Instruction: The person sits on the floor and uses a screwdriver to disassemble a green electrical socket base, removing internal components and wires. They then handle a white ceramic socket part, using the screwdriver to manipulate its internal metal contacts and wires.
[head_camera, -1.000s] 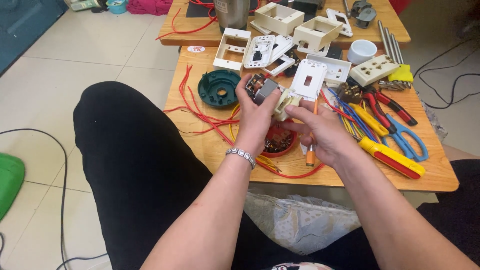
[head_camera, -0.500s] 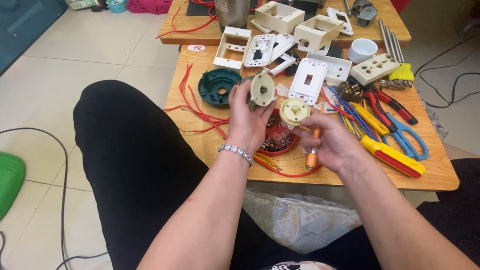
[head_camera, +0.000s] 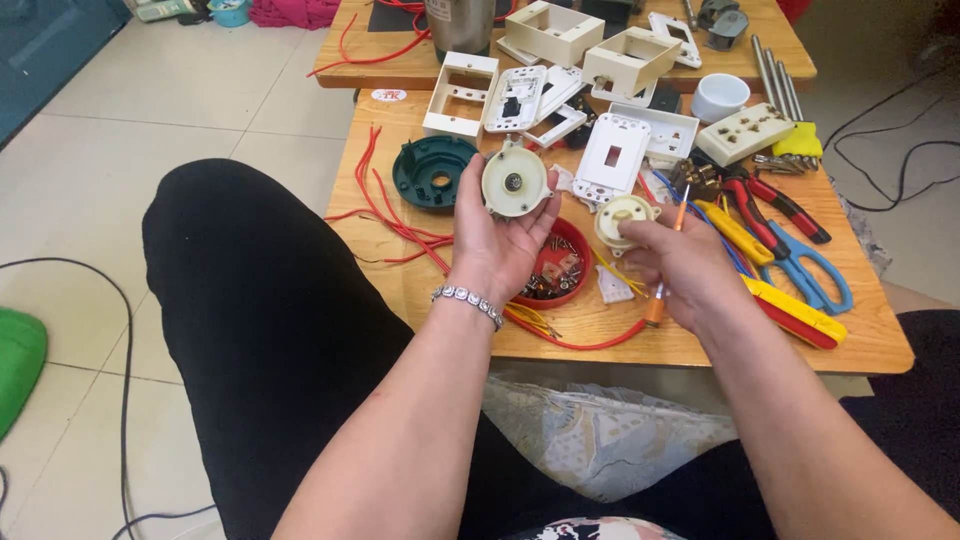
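Left hand: left hand (head_camera: 497, 240) is raised palm-up over the counter, fingers curled around a round cream disc part (head_camera: 515, 182), which rests upright against the fingertips with its central hole facing the camera; a beaded silver bracelet (head_camera: 468, 301) sits at the wrist.
Right hand: right hand (head_camera: 680, 270) pinches a smaller round cream part (head_camera: 622, 213) between thumb and fingers, just right of the left hand, the two parts apart from each other; an orange-handled screwdriver (head_camera: 662, 285) lies along the same palm, its shaft pointing away from the person.
Below the left hand: a red shallow dish (head_camera: 553, 274) holding small metal bits lies partly under the palm.
Beyond the left hand: a dark green round housing (head_camera: 433, 172) lies on the counter (head_camera: 400, 300), just left of the held disc.
Left of the left hand: loose red wires (head_camera: 385, 205) trail across the counter and run under the wrist.
Beyond the right hand: a white switch plate (head_camera: 612, 157) lies flat, with cream wall boxes (head_camera: 555, 30) farther off.
Right of the right hand: red-handled pliers (head_camera: 775, 205), blue-handled scissors (head_camera: 810, 268) and a yellow utility knife (head_camera: 790, 310) lie close together.
Near side: the person's black-clad knee (head_camera: 250, 300) sits left of the counter.
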